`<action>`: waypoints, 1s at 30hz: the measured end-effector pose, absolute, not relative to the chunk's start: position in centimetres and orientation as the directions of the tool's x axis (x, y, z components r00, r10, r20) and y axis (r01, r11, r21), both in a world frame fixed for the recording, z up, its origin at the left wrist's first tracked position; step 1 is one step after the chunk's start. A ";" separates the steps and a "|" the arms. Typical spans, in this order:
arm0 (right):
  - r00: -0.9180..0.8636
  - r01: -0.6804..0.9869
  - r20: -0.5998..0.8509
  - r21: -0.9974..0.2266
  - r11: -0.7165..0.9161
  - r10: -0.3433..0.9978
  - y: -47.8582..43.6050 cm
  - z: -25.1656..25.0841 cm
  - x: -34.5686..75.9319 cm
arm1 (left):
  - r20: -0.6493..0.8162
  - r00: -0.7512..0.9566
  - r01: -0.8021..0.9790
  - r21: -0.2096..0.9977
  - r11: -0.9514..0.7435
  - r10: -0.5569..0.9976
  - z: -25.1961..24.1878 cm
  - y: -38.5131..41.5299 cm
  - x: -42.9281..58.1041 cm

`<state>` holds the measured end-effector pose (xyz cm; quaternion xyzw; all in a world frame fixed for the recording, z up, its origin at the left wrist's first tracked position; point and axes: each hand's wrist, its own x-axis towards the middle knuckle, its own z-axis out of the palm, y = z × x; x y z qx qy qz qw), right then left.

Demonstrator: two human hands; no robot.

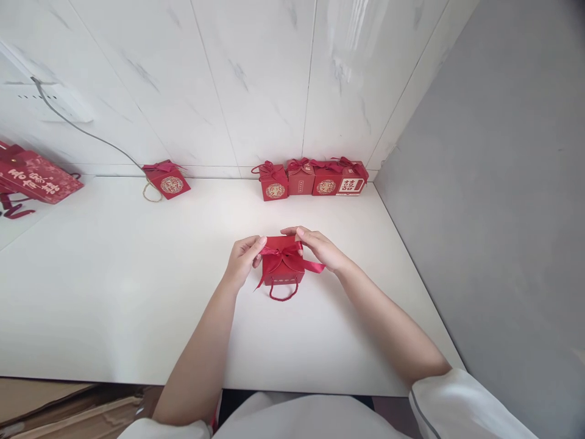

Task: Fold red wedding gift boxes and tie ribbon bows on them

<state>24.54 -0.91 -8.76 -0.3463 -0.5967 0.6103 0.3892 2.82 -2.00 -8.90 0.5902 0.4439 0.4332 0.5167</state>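
A small red gift box (283, 272) stands on the white table in front of me, its folded top facing up. Across that top runs a shiny red ribbon (314, 266), knotted in the middle, with loose tails hanging to the left and right. A red cord handle (284, 299) droops from the side nearest me. My left hand (247, 256) pinches the ribbon at the box's left edge between thumb and fingers. At the upper right corner, my right hand (317, 245) has its thumb and fingers closed on the ribbon's right loop.
Several finished red boxes (300, 180) stand in a row along the tiled wall. Another red box (168, 181) sits left of them beside a grey cable (94, 135). A red gift bag (39, 174) lies at far left. A grey panel (493, 201) borders the table's right side.
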 end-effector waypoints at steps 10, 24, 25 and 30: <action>-0.464 0.012 0.079 -0.995 0.096 0.882 -0.9 -9.0 24.4 | 0.099 0.035 0.277 0.955 -0.105 0.994 -9.5 -2.2 4.3; -0.502 -0.078 0.056 -0.997 0.019 0.863 -0.9 -9.4 24.2 | -0.081 0.224 0.207 0.978 0.034 0.971 -9.2 -2.8 4.9; -0.504 -0.085 0.056 -0.996 0.015 0.862 -0.9 -9.4 24.3 | -0.087 0.251 0.206 0.978 0.035 0.964 -9.1 -2.9 4.9; -0.450 -0.055 0.075 -0.997 0.055 0.890 -0.8 -9.7 24.4 | -0.124 0.342 0.232 0.972 0.044 0.931 -8.8 -3.3 5.0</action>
